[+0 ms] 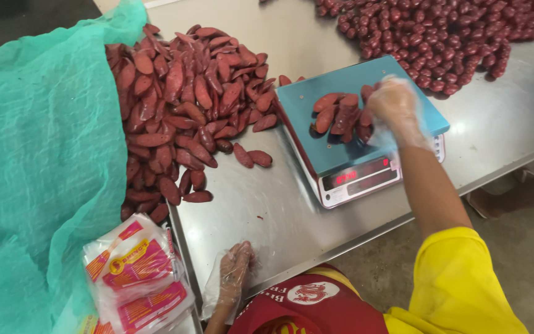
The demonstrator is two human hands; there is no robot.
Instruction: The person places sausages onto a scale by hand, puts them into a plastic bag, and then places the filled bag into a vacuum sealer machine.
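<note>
My right hand (395, 105), in a thin clear plastic glove, rests on a small pile of dark red sausages (341, 114) lying on the blue-topped digital scale (332, 151); its fingers curl around a few of them. My left hand (235, 272), also gloved, sits at the near edge of the steel table (279, 210) with fingers loosely curled and nothing in it. A big heap of the same sausages (183, 105) lies on the table left of the scale.
A green mesh net (38, 154) covers the left side. A stack of white and red printed plastic bags (137, 278) lies at the near left. Another heap of rounder red sausages (446, 37) fills the far right. Bare floor shows beyond the table's right edge.
</note>
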